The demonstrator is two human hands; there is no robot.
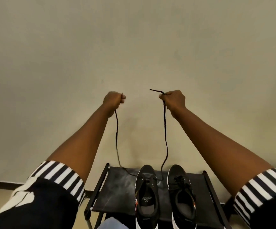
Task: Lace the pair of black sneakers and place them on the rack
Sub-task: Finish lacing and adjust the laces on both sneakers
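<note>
Plain beige wall behind, left hand (113,98) and right hand (174,99) each grip a lace (165,129) end mid-frame, likely evening lengths through the left sneaker (146,194) on the rack (115,192), bottom center.

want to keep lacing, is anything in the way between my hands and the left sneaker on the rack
Nothing visible. The left hand and right hand each grip an end of the lace, raised above the left sneaker on the rack; only open air and the lace lie between.
</note>
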